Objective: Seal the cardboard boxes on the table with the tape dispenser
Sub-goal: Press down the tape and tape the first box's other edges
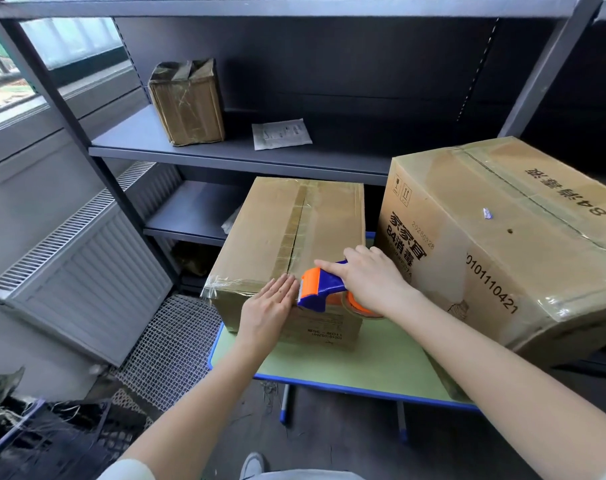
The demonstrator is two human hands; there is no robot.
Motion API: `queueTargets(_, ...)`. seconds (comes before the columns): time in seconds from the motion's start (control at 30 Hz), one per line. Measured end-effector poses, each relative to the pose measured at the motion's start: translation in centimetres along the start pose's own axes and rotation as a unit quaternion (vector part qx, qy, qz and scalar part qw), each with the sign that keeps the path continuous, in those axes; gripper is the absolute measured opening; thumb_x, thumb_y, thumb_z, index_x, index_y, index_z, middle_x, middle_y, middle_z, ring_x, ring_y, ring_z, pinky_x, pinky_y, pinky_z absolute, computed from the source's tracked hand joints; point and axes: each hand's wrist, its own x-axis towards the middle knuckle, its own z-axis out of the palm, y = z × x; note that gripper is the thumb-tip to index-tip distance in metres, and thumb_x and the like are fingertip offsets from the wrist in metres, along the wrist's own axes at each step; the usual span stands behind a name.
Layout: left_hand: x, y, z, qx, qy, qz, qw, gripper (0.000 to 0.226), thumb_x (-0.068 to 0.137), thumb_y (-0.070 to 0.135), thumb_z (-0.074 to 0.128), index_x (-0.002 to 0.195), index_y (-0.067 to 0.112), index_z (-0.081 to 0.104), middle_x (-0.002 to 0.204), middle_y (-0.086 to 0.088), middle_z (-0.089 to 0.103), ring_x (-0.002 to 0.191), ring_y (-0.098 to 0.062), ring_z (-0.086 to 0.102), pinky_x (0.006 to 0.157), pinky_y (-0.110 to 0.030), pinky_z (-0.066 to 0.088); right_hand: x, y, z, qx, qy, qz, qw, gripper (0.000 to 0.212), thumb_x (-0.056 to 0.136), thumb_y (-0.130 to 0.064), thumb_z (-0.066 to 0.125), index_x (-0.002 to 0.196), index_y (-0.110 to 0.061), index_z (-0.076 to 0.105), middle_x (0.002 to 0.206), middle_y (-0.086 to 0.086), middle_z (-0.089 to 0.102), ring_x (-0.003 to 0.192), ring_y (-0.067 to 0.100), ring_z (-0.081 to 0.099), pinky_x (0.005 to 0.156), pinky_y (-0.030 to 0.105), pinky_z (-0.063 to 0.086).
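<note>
A dark metal shelving unit point(246, 154) fills the background, behind a green table point(364, 362) with a blue rim. On the table's right side sits the large cardboard box point(509, 244), printed with black characters, beside the smaller cardboard box point(277, 237), whose top seam carries tape. The right hand point(371, 278) grips the blue and orange tape dispenser point(324, 289) at the smaller box's near top edge. The left hand point(267, 313) lies flat, fingers together, pressed against that box's front face just beside the dispenser.
</note>
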Motion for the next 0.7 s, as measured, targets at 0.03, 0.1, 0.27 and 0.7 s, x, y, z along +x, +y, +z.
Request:
queueTargets(0.03, -0.2, -0.5, 0.0, 0.000, -0.003, 0.000, 1.000, 0.044, 0.076, 0.002, 0.040, 0.110, -0.002, 0.067, 0.113, -0.013, 0.067, 0.105, -0.022, 0.065, 0.099, -0.032, 0.042, 0.0, -0.4, -0.1, -0.002, 0.001, 0.002, 1.000, 0.056, 0.101, -0.013, 0.028, 0.148, -0.037, 0.012, 0.118, 0.010, 0.048, 0.114, 0.029, 0.042, 0.093, 0.035, 0.032)
queueTargets(0.1, -0.9, -1.6, 0.0, -0.001, -0.011, 0.002, 1.000, 0.045, 0.076, 0.002, 0.040, 0.114, -0.002, 0.065, 0.117, -0.014, 0.065, 0.108, -0.023, 0.063, 0.109, -0.029, 0.029, 0.2, -1.5, -0.5, -0.003, -0.004, 0.004, 1.000, 0.055, 0.101, -0.016, 0.032, 0.149, -0.033, 0.012, 0.121, 0.011, 0.048, 0.116, 0.030, 0.041, 0.094, 0.036, 0.031)
queueTargets(0.27, -1.7, -3.7, -0.7, -0.004, -0.050, -0.006, 0.999, 0.044, 0.080, 0.009, 0.043, 0.118, -0.003, 0.062, 0.121, -0.015, 0.063, 0.111, -0.025, 0.061, 0.113, -0.027, 0.013, 1.2, -3.0, -1.1, 0.011, -0.015, 0.002, 1.000, 0.054, 0.100, -0.022, 0.036, 0.150, -0.026, 0.016, 0.124, 0.013, 0.048, 0.117, 0.032, 0.042, 0.096, 0.037, 0.032)
queueTargets(0.7, -1.3, -2.4, -1.0, -0.048, -0.042, -0.054, 0.997, 0.047, 0.095, 0.036, 0.041, 0.110, -0.001, 0.068, 0.114, -0.013, 0.066, 0.106, -0.025, 0.064, 0.113, -0.023, 0.012, -3.7, 2.3, -0.1, 0.021, -0.049, 0.029, 0.998, 0.058, 0.100, -0.009, 0.027, 0.149, -0.035, 0.010, 0.105, 0.007, 0.043, 0.107, 0.027, 0.043, 0.084, 0.033, 0.033)
